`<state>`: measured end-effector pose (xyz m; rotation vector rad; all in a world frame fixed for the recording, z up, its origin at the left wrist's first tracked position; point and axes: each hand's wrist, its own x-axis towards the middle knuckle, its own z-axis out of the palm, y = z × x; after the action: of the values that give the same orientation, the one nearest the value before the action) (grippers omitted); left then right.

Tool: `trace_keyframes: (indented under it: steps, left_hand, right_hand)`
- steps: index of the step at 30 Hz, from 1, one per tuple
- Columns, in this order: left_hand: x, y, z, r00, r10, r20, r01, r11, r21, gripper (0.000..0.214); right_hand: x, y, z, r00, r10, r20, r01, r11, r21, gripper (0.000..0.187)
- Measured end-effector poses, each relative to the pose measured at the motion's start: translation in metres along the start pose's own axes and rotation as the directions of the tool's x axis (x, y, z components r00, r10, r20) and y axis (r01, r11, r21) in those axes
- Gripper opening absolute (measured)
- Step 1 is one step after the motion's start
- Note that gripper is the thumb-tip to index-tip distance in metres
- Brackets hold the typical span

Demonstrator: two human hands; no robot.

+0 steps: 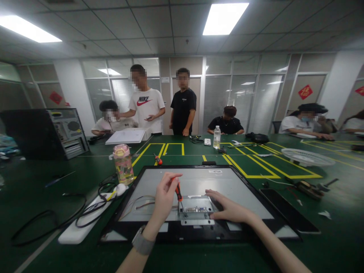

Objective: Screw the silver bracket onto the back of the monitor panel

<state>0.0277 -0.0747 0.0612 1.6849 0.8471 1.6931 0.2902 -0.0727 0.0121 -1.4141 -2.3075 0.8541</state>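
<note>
A flat monitor panel (241, 185) lies face down on the green table (199, 250) in front of me, with a small metal circuit housing (196, 210) near its lower middle. My left hand (165, 197) is closed round a red and black screwdriver (178, 191), held upright with its tip down on the housing's left side. My right hand (227, 206) rests on the housing's right edge, fingers stretched out flat and holding nothing. Thin wires (139, 203) run across the panel to the left of the housing.
A pink-lidded bottle (123, 163), black cables (57, 222) and a white keyboard (82, 223) lie to my left. A computer case (45, 132) stands at far left. A fan grille (308, 156), tools and a water bottle (217, 137) are further off. Several people stand or sit beyond the table.
</note>
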Motion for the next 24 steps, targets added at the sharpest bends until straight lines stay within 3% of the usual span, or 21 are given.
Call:
trace_keyframes:
  steps: [8, 12, 17, 24]
  left_hand:
    - [0.0004, -0.0016, -0.0001, 1.000, 0.012, -0.004, -0.012, 1.000, 0.008, 0.020]
    - [0.0009, -0.0019, -0.0003, 0.996, -0.084, 0.010, 0.084, 0.995, -0.058, 0.028]
    - [0.0010, -0.0040, -0.0002, 1.000, 0.000, -0.019, 0.000, 1.000, 0.015, 0.022]
    - [0.0009, -0.0036, -0.0009, 0.998, -0.066, -0.020, 0.066, 0.997, -0.029, 0.027]
  right_hand:
    - [0.0003, 0.0025, 0.0007, 1.000, -0.007, 0.009, 0.007, 1.000, 0.002, 0.086]
    - [-0.0008, 0.0013, 0.0003, 1.000, -0.010, 0.009, 0.010, 1.000, 0.002, 0.087]
    - [-0.0005, 0.0004, -0.0006, 1.000, 0.003, 0.006, -0.003, 1.000, 0.004, 0.089]
    - [0.0000, 0.0030, 0.0005, 1.000, -0.003, 0.000, 0.003, 1.000, 0.006, 0.088]
